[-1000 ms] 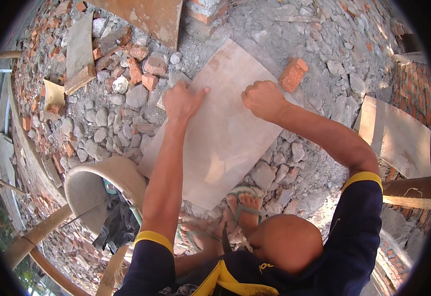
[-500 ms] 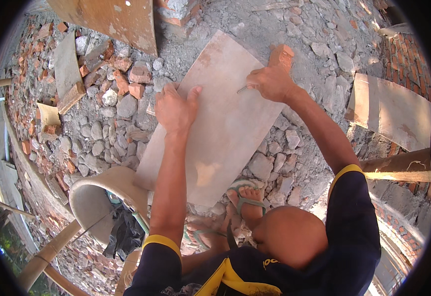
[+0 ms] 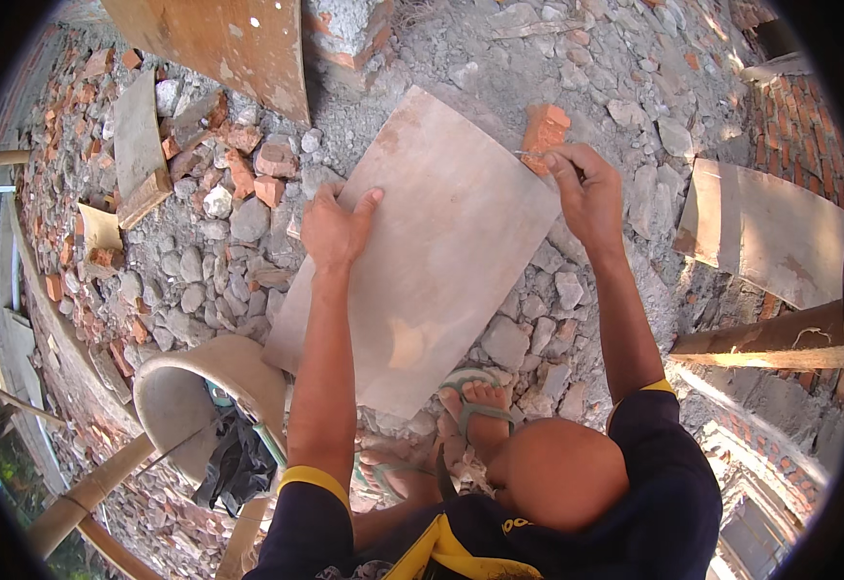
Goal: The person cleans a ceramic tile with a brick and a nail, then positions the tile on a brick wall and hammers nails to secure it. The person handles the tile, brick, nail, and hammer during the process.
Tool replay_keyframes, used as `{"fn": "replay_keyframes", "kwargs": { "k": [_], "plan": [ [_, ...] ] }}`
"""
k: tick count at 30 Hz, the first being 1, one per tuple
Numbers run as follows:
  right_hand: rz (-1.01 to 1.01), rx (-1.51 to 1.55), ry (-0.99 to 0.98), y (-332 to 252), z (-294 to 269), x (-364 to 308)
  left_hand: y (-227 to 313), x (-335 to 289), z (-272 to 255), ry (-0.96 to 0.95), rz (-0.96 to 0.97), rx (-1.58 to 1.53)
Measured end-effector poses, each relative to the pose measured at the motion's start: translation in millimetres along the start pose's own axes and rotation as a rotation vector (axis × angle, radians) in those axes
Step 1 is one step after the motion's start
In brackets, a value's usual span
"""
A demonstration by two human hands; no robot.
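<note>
Above the rubble, the left hand held the board by its edge, while the right hand pinched a thin piece; keeping the board steady seemed important.

L hand on L edge of pale board, R hand pinching thin pc nr orange brick (rubble all arnd)

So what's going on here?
A person is handling a flat board over stony rubble. The left hand is at its left edge, thumb on top. The right hand, just off the right corner, pinches a small thin piece, too small to identify, in front of a brick. A pale bucket sits to the left.
</note>
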State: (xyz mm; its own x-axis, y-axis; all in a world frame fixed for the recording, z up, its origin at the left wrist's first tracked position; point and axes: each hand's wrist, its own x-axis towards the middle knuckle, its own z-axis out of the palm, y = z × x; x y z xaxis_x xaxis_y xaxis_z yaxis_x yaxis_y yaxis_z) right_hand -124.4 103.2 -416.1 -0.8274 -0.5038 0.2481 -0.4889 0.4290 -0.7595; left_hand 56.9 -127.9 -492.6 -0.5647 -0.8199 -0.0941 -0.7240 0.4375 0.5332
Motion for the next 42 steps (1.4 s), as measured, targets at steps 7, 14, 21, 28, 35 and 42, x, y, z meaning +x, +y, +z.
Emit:
{"fn": "replay_keyframes", "kwargs": {
  "k": [7, 14, 21, 28, 35, 42],
  "plan": [
    [-0.021, 0.023, -0.069, 30, 80, -66, -9, 13, 5, -0.216, -0.055, -0.078],
    [-0.056, -0.229, -0.118, 21, 79, -65, -1, 12, 0, -0.159, 0.002, -0.058],
    [-0.253, -0.547, -0.326, 4, 55, -56, 37, -11, -40, -0.095, 0.035, -0.115],
    [-0.146, -0.246, -0.112, -45, -16, -63, 109, -71, -107, -0.141, 0.05, -0.291],
    [-0.116, -0.503, 0.055, -47, -69, -95, 161, -121, -112, 0.033, 0.62, -0.363],
    [0.033, -0.021, 0.28, -2, -54, -117, 184, -172, -149, -0.031, 0.701, -0.257]
  ]
}}
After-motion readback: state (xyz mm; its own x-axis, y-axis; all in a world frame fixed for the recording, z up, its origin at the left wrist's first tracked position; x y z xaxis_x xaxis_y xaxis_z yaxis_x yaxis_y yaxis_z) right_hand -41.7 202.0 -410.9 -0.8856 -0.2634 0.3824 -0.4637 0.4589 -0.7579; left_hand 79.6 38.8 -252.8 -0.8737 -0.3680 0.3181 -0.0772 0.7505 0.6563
